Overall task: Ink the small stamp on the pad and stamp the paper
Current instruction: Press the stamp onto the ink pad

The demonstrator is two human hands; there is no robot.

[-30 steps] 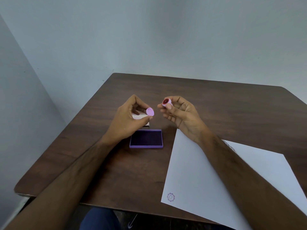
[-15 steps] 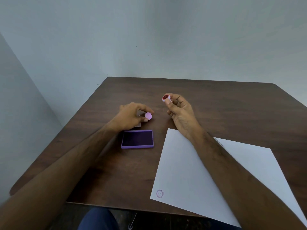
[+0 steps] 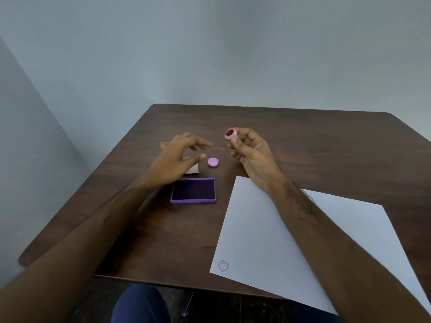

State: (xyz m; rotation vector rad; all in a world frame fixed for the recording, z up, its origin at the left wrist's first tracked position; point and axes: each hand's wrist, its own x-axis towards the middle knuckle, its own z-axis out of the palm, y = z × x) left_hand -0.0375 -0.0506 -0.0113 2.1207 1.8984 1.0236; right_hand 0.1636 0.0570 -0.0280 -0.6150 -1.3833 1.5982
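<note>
Since the earlier frame the small round lilac plastic cap (image 3: 213, 162) had left the left hand (image 3: 177, 159) and lay on the dark brown wooden tabletop (image 3: 314, 145); the left hand had lifted clear, fingers (image 3: 202, 145) spread apart, holding nothing.

Nearest: white sheet of paper (image 3: 275, 238) on the right, one faint purple flower-shaped stamp print (image 3: 223, 266) at its near-left corner. Right forearm crossed over the sheet.

Next out: open purple rectangular ink pad (image 3: 193, 190), dark pad face up, left of the paper's far corner. Just beyond it a pale flat item (image 3: 192, 170), mostly hidden by the left hand, couldn't tell what. Cap just right of that.

Farthest: right hand (image 3: 250, 155) raised, fingers (image 3: 235, 142) pinched on the small round white stamp (image 3: 231, 134), red face up and well apart from the pad.
</note>
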